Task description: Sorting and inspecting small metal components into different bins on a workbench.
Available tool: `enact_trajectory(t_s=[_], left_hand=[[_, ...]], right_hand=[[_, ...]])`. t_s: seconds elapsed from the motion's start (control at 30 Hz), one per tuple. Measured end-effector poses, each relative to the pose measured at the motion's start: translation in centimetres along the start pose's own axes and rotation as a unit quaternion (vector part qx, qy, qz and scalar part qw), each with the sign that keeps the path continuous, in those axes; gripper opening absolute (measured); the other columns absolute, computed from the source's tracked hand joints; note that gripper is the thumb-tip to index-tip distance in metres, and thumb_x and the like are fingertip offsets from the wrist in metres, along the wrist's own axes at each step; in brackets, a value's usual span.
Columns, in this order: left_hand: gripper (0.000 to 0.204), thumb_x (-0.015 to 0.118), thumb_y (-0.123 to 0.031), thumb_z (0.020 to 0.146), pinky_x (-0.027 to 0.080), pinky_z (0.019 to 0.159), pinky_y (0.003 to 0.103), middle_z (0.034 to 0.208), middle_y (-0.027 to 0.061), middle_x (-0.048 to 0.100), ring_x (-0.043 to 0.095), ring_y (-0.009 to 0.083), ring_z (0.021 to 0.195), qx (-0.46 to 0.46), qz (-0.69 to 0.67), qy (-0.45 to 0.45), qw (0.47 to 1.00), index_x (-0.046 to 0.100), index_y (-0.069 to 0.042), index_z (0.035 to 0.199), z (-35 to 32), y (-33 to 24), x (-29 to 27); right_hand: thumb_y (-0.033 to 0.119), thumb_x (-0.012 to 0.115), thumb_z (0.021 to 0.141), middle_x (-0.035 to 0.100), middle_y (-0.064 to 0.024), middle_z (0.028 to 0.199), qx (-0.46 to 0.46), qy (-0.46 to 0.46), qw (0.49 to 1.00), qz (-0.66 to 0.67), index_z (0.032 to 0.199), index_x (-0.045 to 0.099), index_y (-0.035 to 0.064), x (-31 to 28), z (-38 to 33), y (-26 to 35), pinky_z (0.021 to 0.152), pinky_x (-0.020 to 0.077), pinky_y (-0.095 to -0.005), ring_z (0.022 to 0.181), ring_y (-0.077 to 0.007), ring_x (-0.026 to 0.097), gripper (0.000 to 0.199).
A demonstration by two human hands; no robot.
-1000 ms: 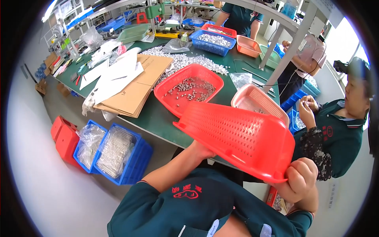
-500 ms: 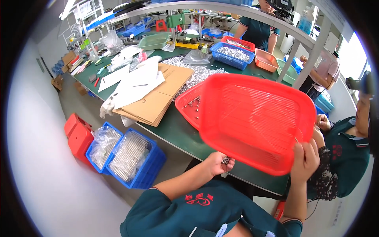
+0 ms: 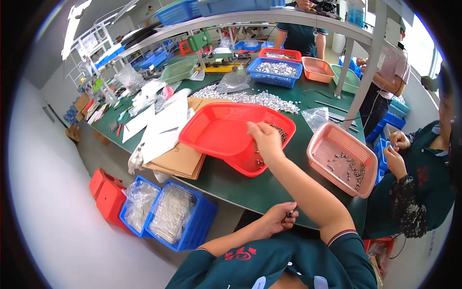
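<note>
Two red mesh baskets occupy the middle of the green table [image 3: 269, 192] in the head view. The upper red basket [image 3: 216, 130] lies tilted, nested across the lower red basket [image 3: 269, 144], which holds a scatter of small metal parts [image 3: 279, 132].

The right hand [image 3: 265, 139] reaches forward over the near edge of the upper red basket. Its fingers are curled and rest at the basket rim; whether they clamp the rim or merely touch it cannot be told. The left hand [image 3: 276, 219] sits low, at the table's near edge close to the body. Its fingers are closed loosely around a small dark part [image 3: 290, 213], only the tip of which shows.

A pink basket [image 3: 337, 144] stands to the right of the red pair, apart from them, with a few small metal parts in its right half. Flattened cardboard [image 3: 180, 161] and white paper sheets [image 3: 163, 125] lie just left of the red baskets. A band of loose silver parts [image 3: 250, 98] runs across the table behind them, and a blue crate [image 3: 274, 72] of silver parts stands farther back.

On the floor at the left, blue bins [image 3: 192, 226] hold clear bagged parts, beside red boxes [image 3: 108, 195]. A co-worker in a dark green top [image 3: 423, 192] sits at the right edge, both hands raised together near the table corner.
</note>
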State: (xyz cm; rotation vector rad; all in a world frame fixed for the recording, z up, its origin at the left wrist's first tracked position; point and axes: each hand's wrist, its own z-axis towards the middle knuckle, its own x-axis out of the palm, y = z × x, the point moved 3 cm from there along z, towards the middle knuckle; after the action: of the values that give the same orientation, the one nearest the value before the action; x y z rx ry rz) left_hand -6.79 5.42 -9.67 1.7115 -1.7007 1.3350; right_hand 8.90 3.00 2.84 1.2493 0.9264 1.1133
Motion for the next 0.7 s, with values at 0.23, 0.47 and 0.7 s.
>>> enact_trajectory(t_s=[0.23, 0.47, 0.7], left_hand=[[0.009, 0.044, -0.012, 0.087, 0.025, 0.04, 0.019, 0.074, 0.0044, 0.051, 0.033, 0.0082, 0.05, 0.032, 0.023, 0.015, 0.999, 0.049, -0.005, 0.091, -0.2, -0.7, 1.0], [0.013, 0.054, -0.018, 0.09, 0.027, 0.045, 0.02, 0.077, 0.0036, 0.049, 0.036, 0.0079, 0.054, 0.08, -0.03, 0.099, 0.991, 0.049, -0.009, 0.098, -0.3, -6.1, 3.6], [0.013, 0.056, -0.017, 0.091, 0.027, 0.042, 0.017, 0.077, 0.0033, 0.05, 0.036, 0.0065, 0.055, 0.053, -0.129, 0.14, 0.98, 0.056, -0.005, 0.097, 1.9, -6.9, 4.4]], right_hand=[[0.027, 0.06, 0.089, 0.06, -0.0032, 0.064, 0.075, 0.143, 0.987, 0.024, 0.088, 0.066, 0.0006, 0.4, 0.0, 0.4, 0.041, 0.042, -0.023, 0.049, -0.0085, 0.054, 0.027], [0.015, 0.049, 0.093, 0.052, 0.0009, 0.062, -0.004, 0.088, 0.987, -0.135, 0.098, 0.064, 0.0028, -11.7, -5.9, 5.4, 0.047, 0.0386, -0.0184, 0.05, -0.0043, 0.047, 0.02], [0.007, 0.061, 0.082, 0.057, -0.0059, 0.064, -0.006, -0.025, 0.979, -0.2, 0.082, 0.065, -0.0016, -18.9, -12.8, 1.7, 0.049, 0.0413, -0.0237, 0.053, -0.0105, 0.052, 0.009]])
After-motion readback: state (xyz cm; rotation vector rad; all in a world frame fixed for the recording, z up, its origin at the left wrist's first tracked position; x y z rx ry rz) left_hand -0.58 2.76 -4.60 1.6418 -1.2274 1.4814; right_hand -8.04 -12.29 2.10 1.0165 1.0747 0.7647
